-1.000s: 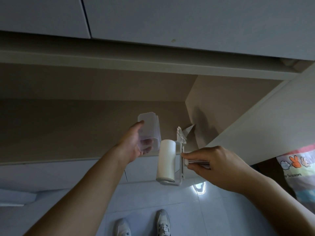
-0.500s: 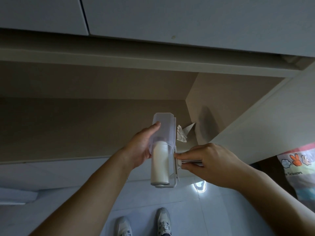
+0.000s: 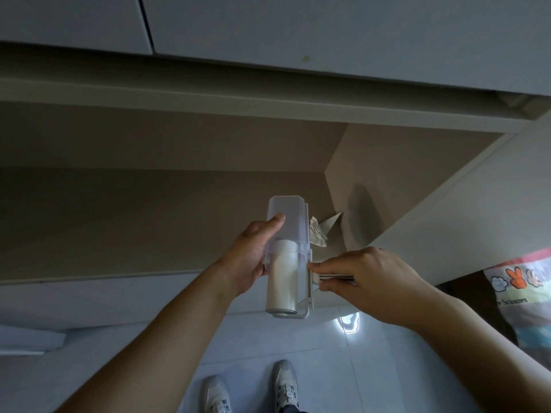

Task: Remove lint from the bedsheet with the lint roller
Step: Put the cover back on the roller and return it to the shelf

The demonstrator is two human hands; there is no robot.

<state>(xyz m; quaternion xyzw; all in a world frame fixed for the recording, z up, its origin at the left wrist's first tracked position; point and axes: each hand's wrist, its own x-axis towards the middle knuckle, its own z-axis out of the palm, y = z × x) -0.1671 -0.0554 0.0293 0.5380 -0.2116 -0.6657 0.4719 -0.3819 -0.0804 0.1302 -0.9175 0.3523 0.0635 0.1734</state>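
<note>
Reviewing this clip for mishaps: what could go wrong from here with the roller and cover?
The translucent cover sits only partway over the lint roller; pushed askew by the left hand, it may snag the sticky paper. The right hand pinches just the thin handle, so the roller could twist or drop onto the tiled floor.

head cam – down-facing, close on lint roller (image 3: 281, 283)

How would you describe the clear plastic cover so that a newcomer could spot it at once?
Find the open beige shelf below the grey cabinet doors, and look in front of its right corner. The left hand grips the clear plastic cover, which sits over the upper part of the white lint roller. Unlike the opaque roller and the crumpled paper beside it, it is see-through.
</note>
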